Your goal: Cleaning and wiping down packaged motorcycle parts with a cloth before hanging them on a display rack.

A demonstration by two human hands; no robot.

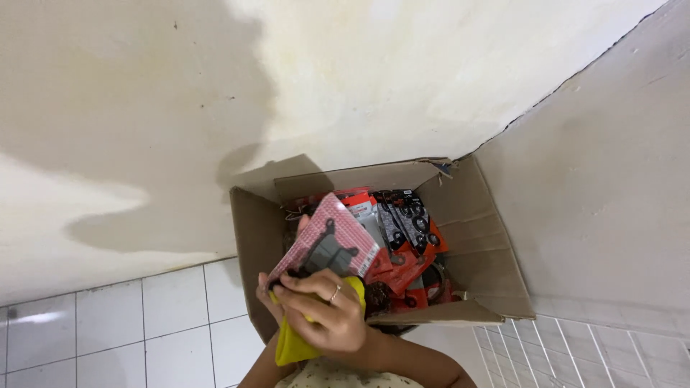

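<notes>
Right hand (327,305) closed on yellow cloth (295,345), rubbing red-checked packet (332,241). Left hand (272,296) mostly hidden, gripping packet's lower edge. Open cardboard box (481,244) of red packets (410,259) behind.

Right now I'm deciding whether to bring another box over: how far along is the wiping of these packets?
No finished pile is visible. In hand: the right hand presses a yellow cloth on a red blister packet the left hand holds. Left: many packets still fill the cardboard box.
</notes>
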